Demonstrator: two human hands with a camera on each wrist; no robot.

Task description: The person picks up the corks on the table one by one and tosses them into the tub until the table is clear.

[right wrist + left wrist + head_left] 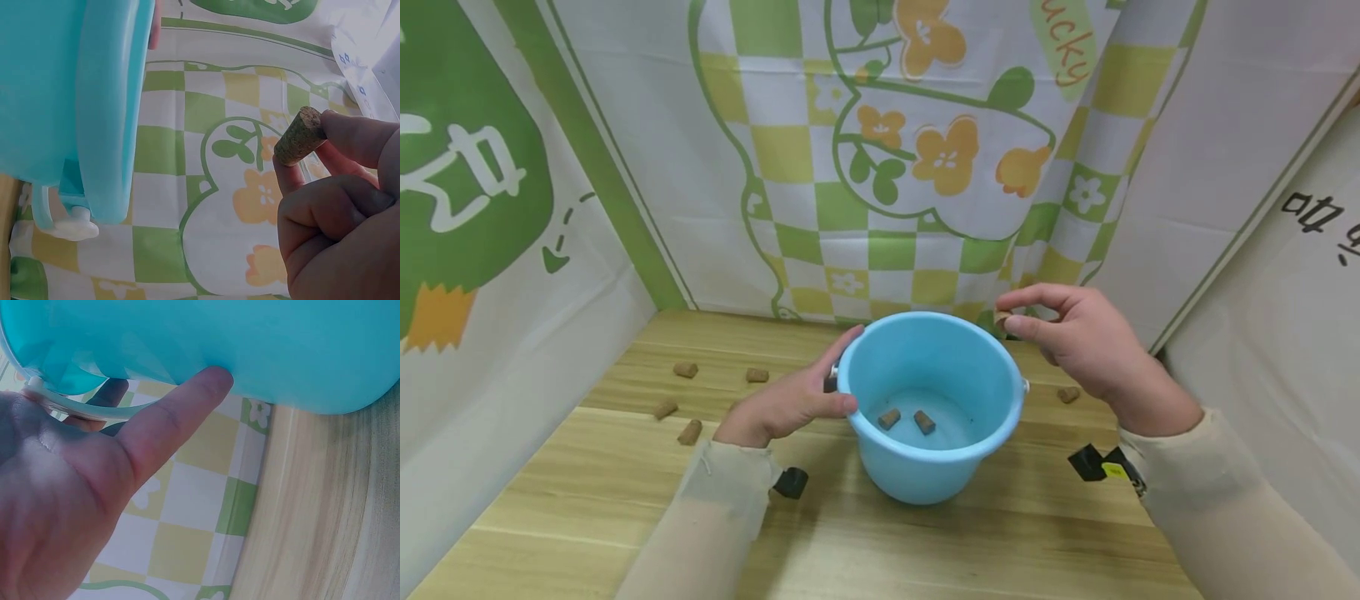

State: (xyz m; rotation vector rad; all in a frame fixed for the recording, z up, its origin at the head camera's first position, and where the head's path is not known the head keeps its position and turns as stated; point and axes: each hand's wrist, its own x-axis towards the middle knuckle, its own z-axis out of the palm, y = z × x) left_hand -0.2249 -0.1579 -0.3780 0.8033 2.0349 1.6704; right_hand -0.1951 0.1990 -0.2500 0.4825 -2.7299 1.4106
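One cork [300,136] in right hand [1082,342], bucket [917,479] between both hands [793,402]

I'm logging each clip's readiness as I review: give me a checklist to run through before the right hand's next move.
1. Right hand has a cork secured: ok, pinched between thumb and fingers.
2. Blue bucket upright on the wooden table: ok.
3. Left hand touching the bucket: ok; how firmly it presses, cannot tell.
4. Opening unobstructed: ok, nothing crosses it.
5. Pinched cork over the opening: not ok, it is outside the rim.
6. All corks in the bucket: not ok; two lie inside, five on the table.
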